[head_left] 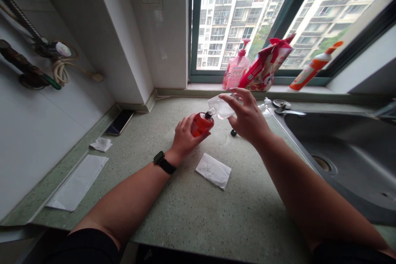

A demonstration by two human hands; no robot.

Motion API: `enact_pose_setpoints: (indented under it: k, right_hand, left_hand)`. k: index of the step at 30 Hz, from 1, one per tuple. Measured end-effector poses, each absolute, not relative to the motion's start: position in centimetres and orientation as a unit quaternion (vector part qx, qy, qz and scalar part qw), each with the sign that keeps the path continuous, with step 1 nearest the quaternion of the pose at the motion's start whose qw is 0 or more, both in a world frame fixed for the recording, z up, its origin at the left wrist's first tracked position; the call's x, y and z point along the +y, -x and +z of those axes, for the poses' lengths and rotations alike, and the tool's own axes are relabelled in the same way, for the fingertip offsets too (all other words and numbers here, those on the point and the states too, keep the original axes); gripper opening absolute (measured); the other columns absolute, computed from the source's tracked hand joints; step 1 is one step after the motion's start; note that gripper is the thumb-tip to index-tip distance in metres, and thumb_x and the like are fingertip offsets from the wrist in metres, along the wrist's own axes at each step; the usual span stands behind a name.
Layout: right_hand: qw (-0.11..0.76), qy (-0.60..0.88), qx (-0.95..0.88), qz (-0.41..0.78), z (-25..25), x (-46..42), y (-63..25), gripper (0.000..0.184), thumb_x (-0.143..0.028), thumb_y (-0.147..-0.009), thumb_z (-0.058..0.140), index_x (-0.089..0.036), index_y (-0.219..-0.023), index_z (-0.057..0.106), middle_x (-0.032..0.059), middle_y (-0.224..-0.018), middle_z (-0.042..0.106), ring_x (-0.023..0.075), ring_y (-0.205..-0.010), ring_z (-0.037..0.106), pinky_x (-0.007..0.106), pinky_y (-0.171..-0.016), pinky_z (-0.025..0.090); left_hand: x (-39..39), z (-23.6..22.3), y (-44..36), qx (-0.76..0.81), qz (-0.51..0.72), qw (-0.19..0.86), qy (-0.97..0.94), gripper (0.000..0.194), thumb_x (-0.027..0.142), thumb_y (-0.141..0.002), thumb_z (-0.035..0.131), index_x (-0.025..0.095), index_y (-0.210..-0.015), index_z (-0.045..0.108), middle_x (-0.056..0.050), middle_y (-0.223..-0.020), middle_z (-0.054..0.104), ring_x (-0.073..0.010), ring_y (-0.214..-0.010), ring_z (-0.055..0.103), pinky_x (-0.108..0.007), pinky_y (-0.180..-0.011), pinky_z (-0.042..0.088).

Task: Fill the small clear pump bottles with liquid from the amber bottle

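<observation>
My left hand is wrapped round a red bottle on the speckled counter. Tilted on its side in my right hand is a clear bottle, its neck pointing left and down at the red bottle's top. A small dark piece sits where the two mouths meet; I cannot tell which bottle it belongs to. Below my right hand lies a small black cap. A folded white tissue rests on the counter in front of the bottles.
At left are a phone, a crumpled tissue and a long folded paper. A pink pump bottle, a red pouch and an orange-and-white bottle stand on the windowsill. The steel sink is at right.
</observation>
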State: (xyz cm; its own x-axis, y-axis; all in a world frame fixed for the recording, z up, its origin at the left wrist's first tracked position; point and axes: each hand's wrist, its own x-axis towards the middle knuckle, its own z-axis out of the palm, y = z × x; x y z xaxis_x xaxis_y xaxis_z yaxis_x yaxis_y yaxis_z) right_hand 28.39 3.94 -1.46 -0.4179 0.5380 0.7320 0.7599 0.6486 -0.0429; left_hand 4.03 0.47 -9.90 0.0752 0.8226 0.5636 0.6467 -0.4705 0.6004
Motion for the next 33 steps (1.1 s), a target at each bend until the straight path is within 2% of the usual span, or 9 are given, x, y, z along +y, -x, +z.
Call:
enact_pose_setpoints:
  k: [3,8,14,20,33]
  right_hand:
    - [0.370,0.395,-0.831,-0.129,-1.43,3.87,-28.39,0.078,0.003,-0.085,0.057,-0.035,-0.153,0.059,0.0126,-0.155,0.051,0.0357,-0.144,0.057,0.060,-0.116,0.058]
    - [0.356,0.427,-0.826,-0.094,-1.49,3.73,-28.37,0.079,-0.001,-0.083,0.057,-0.035,-0.154,0.059,0.0140,-0.155,0.053,0.0337,-0.127,0.069,0.054,-0.098,0.066]
    - [0.343,0.452,-0.818,-0.094,-1.32,3.53,-28.24,0.077,-0.002,-0.082,0.059,-0.034,-0.152,0.062,0.0141,-0.154,0.057,0.0329,-0.119,0.072,0.047,-0.087,0.067]
    - [0.348,0.444,-0.820,-0.096,-1.51,3.67,-28.22,0.075,-0.003,-0.083,0.058,-0.033,-0.151,0.062,0.0139,-0.154,0.055,0.0310,-0.119,0.072,0.047,-0.087,0.067]
    - [0.355,0.427,-0.827,-0.088,-1.79,3.83,-28.31,0.079,-0.001,-0.084,0.055,-0.036,-0.155,0.055,0.0138,-0.154,0.051,0.0318,-0.123,0.070,0.052,-0.095,0.067]
  left_hand:
    - [0.50,-9.95,-4.03,0.505,0.454,0.094,-0.728,0.079,0.065,-0.092,0.083,0.026,-0.153,0.054,-0.014,-0.141,0.070,-0.0336,-0.129,0.067,-0.052,-0.115,0.051]
    - [0.52,-9.99,-4.06,0.509,0.452,0.091,-0.727,0.079,0.065,-0.091,0.084,0.026,-0.154,0.054,-0.014,-0.141,0.070,-0.0340,-0.130,0.067,-0.052,-0.116,0.051]
    - [0.46,-9.88,-4.09,0.508,0.451,0.090,-0.728,0.078,0.062,-0.091,0.085,0.026,-0.153,0.054,-0.013,-0.142,0.070,-0.0333,-0.130,0.067,-0.050,-0.115,0.051]
    - [0.42,-9.80,-4.05,0.506,0.451,0.092,-0.730,0.077,0.062,-0.092,0.085,0.025,-0.152,0.055,-0.013,-0.142,0.070,-0.0332,-0.130,0.067,-0.050,-0.115,0.051]
    - [0.45,-9.91,-4.04,0.505,0.451,0.092,-0.730,0.077,0.064,-0.092,0.083,0.028,-0.154,0.054,-0.013,-0.143,0.070,-0.0333,-0.129,0.067,-0.051,-0.115,0.051]
